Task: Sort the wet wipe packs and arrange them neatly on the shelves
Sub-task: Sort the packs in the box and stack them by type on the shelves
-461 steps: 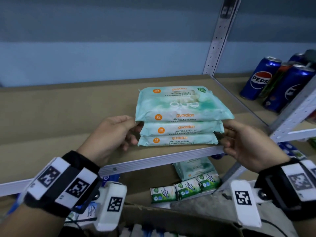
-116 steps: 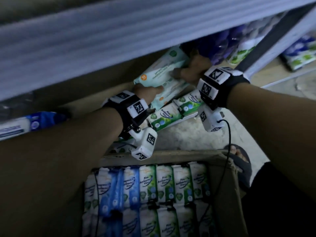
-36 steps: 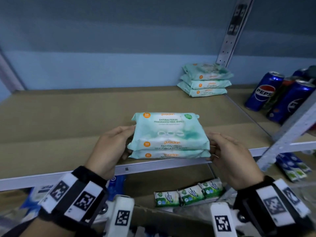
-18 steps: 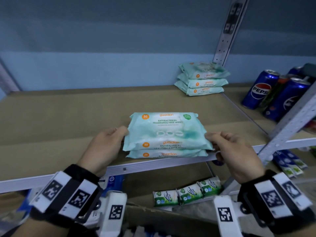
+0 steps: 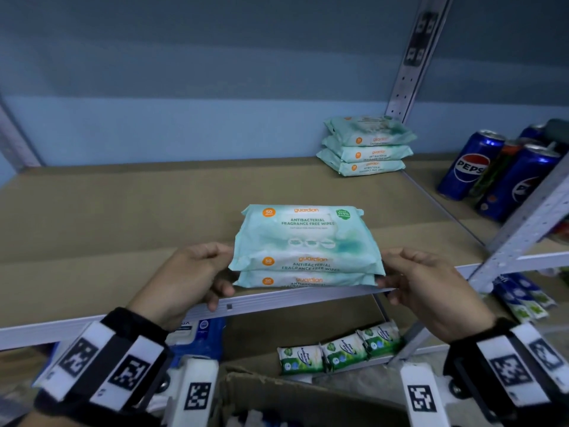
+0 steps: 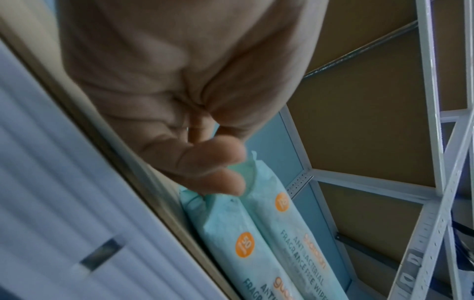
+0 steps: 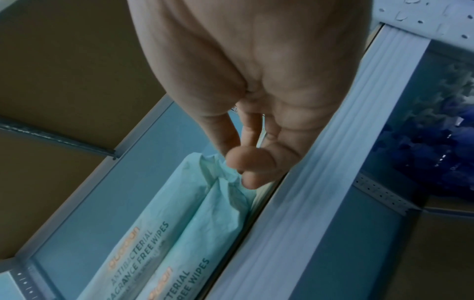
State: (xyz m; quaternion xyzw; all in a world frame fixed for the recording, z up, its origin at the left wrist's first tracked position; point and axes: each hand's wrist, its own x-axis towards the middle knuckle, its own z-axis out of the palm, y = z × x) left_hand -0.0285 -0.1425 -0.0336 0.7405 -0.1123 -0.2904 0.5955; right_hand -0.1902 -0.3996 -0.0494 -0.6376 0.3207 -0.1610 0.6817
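Both hands, left hand point(image 5: 187, 272) and right hand point(image 5: 428, 285), keep their grip pinching the two-pack stack point(image 5: 304, 245), now lowered onto the shelf point(image 5: 123, 217) edge. The three-pack pile point(image 5: 366, 146) waits behind it, so sliding back comes next.

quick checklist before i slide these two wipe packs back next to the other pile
1. Left hand grips the left end of the two packs: ok.
2. Right hand grips the right end: ok.
3. Packs stacked square, labels facing the same way: ok.
4. Packs fully on the shelf: not ok, they sit right at its front edge.
5. Path back to the pile of three is bare board: ok.
6. Room beside that pile: ok on its left; on its right stands the upright post, so aim left.
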